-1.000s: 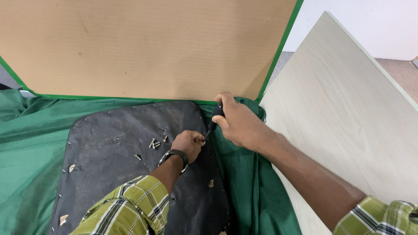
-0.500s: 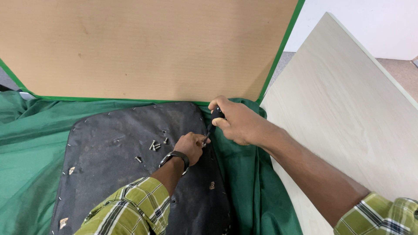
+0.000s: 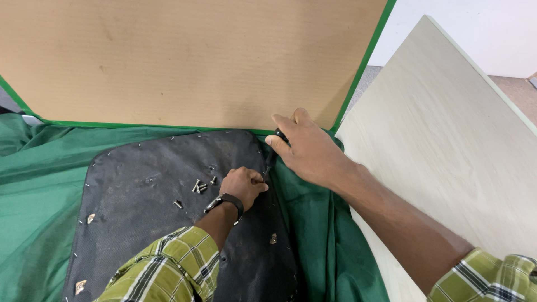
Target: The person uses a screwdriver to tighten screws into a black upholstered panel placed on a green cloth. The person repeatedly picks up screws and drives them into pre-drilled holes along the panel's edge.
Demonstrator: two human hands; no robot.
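The right hand (image 3: 310, 154) is closed around the dark handle of a screwdriver (image 3: 274, 150), with its tip down at the right edge of the black panel (image 3: 151, 196). The left hand (image 3: 243, 184) is curled, fingers pinched at the same spot; what it holds I cannot tell. Loose screws (image 3: 201, 185) lie just beside it. A fastener at the edge seems in work; next, steady pressure and straight turning.
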